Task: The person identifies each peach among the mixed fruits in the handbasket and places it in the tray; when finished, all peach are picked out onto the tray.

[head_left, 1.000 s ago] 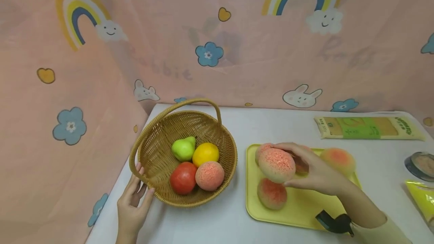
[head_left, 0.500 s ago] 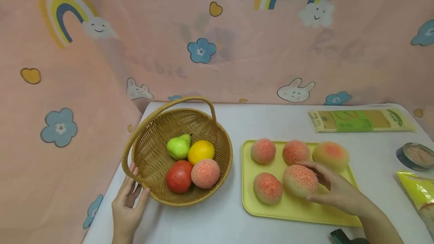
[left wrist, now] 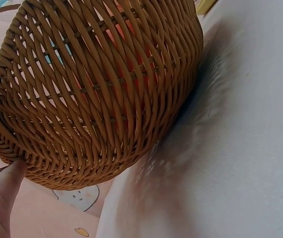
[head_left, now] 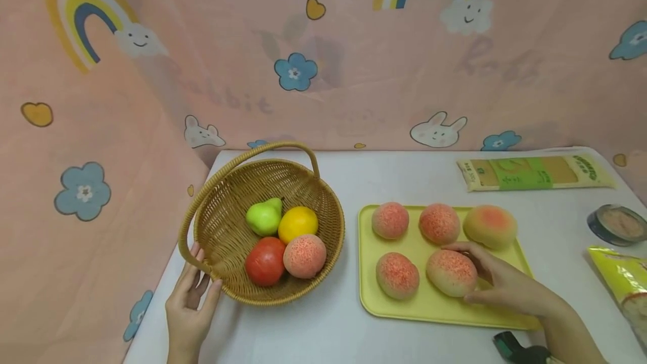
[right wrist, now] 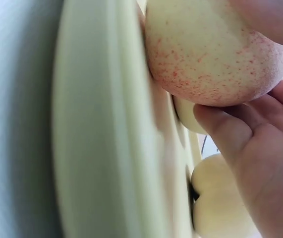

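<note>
My left hand [head_left: 191,310] grips the left rim of a round wicker basket [head_left: 222,184] near the foot of its handle, thumb at the front and fingers behind. A green pear [head_left: 264,217], a yellow lemon [head_left: 298,224], a red fruit [head_left: 265,262] and a peach [head_left: 305,256] lie inside. On a yellow tray [head_left: 399,309] my right hand [head_left: 497,285] holds another peach [head_left: 450,275], thumb and fingers on opposite sides of it. In the right wrist view this speckled peach [right wrist: 205,59] sits low at the tray. Beside it on the tray is a peach [head_left: 397,276].
Along the tray's back row sit two peaches [head_left: 440,223] and a larger yellow-pink peach [head_left: 490,226]. Behind is a noodle packet [head_left: 536,173]. To the right are a round tin [head_left: 618,224] and a yellow bag [head_left: 624,285]. A patterned curtain [head_left: 354,72] hangs behind the table.
My right hand has carried its peach rightward and down to the front row of the tray, still holding it. My left hand keeps its grip on the basket. The head view has shifted slightly.
</note>
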Demonstrator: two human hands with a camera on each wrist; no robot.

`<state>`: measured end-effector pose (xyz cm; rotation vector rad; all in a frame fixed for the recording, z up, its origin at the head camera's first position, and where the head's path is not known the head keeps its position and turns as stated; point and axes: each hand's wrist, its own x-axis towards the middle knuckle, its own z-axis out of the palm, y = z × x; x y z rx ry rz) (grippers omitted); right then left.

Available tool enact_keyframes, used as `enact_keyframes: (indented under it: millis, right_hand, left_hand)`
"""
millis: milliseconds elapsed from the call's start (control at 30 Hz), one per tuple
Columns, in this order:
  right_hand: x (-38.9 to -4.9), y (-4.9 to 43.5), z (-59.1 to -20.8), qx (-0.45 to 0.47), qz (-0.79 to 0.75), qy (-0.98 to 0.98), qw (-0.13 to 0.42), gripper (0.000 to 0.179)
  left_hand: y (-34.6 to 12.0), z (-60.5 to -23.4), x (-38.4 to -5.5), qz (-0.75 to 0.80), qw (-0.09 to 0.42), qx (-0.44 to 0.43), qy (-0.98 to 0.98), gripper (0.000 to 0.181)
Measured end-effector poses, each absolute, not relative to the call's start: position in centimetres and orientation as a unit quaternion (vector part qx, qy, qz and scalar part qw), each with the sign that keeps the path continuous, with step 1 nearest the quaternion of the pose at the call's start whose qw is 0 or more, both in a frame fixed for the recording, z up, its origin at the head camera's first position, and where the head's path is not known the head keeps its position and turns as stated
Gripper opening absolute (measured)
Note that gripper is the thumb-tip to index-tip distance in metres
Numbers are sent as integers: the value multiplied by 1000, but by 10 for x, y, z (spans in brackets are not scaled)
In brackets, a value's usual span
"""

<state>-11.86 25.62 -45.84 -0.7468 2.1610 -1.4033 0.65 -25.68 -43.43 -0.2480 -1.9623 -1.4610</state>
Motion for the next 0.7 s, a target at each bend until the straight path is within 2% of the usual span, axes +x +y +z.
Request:
enact_keyframes:
  millis: [400, 700]
  right_hand:
    - [-115, 257, -458, -263, -458, 807, 264, 81]
    - [-113, 257, -435, -264, -445, 826, 224, 77]
  left_hand:
    - [-259, -437, 5, -554, 339, -114, -752, 61]
    - [-259, -435, 4, -542, 346, -119, -756, 62]
